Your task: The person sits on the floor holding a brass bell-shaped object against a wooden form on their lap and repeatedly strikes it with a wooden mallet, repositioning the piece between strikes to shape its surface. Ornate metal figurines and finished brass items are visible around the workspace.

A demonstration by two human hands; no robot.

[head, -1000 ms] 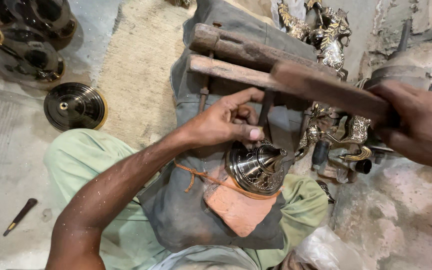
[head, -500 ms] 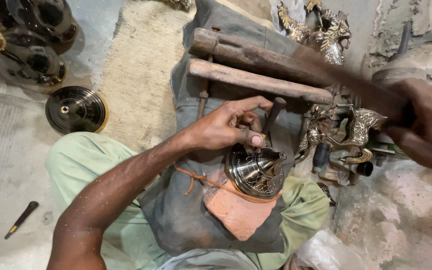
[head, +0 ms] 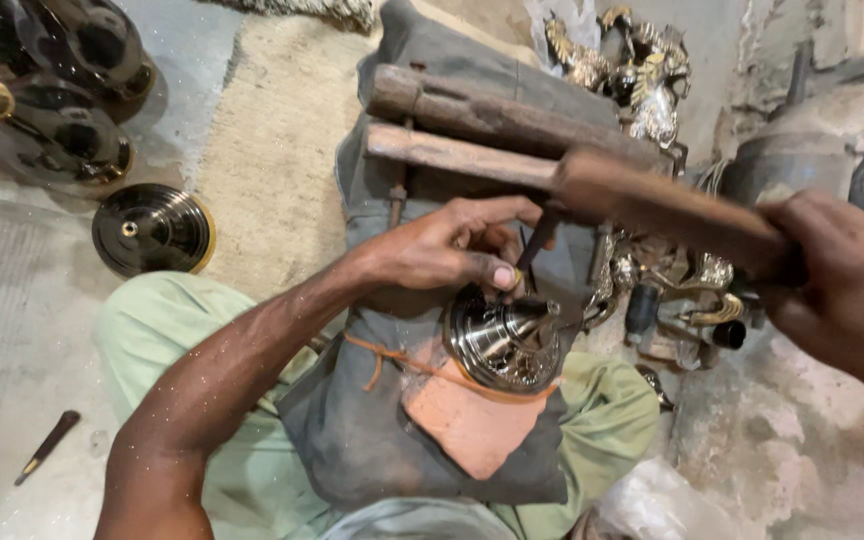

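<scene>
My left hand [head: 452,250] pinches a thin dark chisel [head: 535,243] and holds its tip against a shiny cone-shaped brass piece [head: 507,340] that rests on my lap. My right hand [head: 842,285] grips a wooden mallet [head: 652,205] raised over the chisel's upper end. The brass piece lies on a grey cloth [head: 392,420] spread over my pale green trousers, with an orange patch just below it.
Two wooden bars [head: 472,135] lie across the grey cloth ahead of me. Ornate brass figures [head: 632,65] stand at the top right. Dark round metal parts [head: 152,228] sit on the floor at left. A small tool [head: 47,445] lies at the lower left.
The mallet in my right hand has swung up and down over the chisel. My left hand has kept the chisel on the brass piece.
</scene>
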